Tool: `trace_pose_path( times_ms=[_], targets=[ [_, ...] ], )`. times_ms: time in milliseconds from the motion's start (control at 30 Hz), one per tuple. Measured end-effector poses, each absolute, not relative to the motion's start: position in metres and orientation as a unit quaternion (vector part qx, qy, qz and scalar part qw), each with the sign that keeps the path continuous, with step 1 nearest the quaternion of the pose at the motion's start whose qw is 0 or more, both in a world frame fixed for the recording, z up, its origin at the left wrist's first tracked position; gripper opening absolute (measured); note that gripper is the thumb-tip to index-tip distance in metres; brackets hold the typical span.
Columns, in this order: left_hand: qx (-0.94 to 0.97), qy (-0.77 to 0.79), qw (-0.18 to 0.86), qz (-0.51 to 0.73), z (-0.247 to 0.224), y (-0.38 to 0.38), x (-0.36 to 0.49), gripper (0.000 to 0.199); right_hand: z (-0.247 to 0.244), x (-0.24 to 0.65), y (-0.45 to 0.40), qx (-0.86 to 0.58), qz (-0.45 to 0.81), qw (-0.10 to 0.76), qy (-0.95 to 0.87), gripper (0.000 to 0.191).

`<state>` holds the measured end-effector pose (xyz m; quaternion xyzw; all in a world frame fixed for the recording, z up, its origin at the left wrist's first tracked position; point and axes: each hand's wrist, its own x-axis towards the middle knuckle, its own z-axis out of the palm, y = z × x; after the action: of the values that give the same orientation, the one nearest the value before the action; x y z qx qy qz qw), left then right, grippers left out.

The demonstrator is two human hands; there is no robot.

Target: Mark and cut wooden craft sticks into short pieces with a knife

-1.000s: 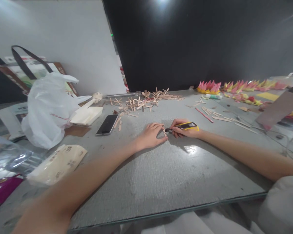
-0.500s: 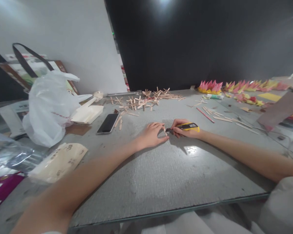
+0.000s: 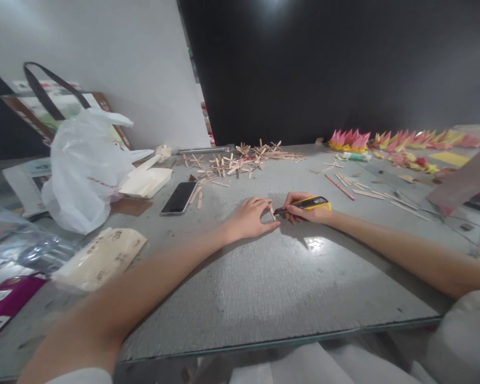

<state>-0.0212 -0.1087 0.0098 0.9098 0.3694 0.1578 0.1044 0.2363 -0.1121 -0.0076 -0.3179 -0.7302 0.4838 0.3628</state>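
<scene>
Near the middle of the grey table [image 3: 232, 288], my left hand [image 3: 253, 218] pinches a small wooden stick [image 3: 272, 213] between thumb and fingers. My right hand [image 3: 304, 209] is closed on a yellow and black utility knife [image 3: 314, 202]. The knife's tip points left and is at or very near the stick; whether it touches is too small to tell. Behind my hands lies a pile of wooden sticks [image 3: 240, 164], some joined in crossed shapes. More loose sticks [image 3: 368, 193] and a red patterned stick [image 3: 340, 186] lie to the right.
A phone [image 3: 179, 198], a white plastic bag [image 3: 88, 170], an open pale box [image 3: 146, 182] and a printed packet [image 3: 104, 256] are on the left. Pink and yellow paper flowers [image 3: 349, 141] and a glue tube [image 3: 356, 157] stand or lie at the back right. The table's edge [image 3: 284, 344] is near my body.
The view has shifted slightly, so everything appears a little further right and mostly higher. Both hands keep their holds on the stick and knife, with hardly any other movement visible.
</scene>
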Motion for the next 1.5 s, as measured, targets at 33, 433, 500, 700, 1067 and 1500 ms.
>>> trace_pose_path(
  times_ms=[33,433,500,700,1067,1500],
  targets=[
    [0.911,0.368,0.106,0.156,0.009,-0.108,-0.021,0.056,-0.008,0.236,-0.112,-0.321,0.485,0.363,-0.728,0.034],
    [0.911,0.366,0.097,0.166,0.007,-0.108,-0.021,0.051,-0.005,0.234,-0.115,-0.328,0.475,0.365,-0.73,0.03],
    [0.911,0.363,0.098,0.167,0.006,-0.108,-0.02,0.051,-0.007,0.235,-0.114,-0.327,0.474,0.367,-0.731,0.03],
    [0.911,0.363,0.104,0.164,0.007,-0.108,-0.02,0.052,-0.009,0.236,-0.114,-0.33,0.471,0.368,-0.73,0.03],
    [0.911,0.366,0.117,0.149,0.012,-0.109,-0.021,0.06,0.004,0.233,-0.112,-0.381,0.45,0.464,-0.661,0.038],
    [0.913,0.364,0.105,0.148,0.013,-0.11,-0.021,0.06,-0.007,0.239,-0.084,-0.416,0.52,0.58,-0.469,0.05]
  ],
)
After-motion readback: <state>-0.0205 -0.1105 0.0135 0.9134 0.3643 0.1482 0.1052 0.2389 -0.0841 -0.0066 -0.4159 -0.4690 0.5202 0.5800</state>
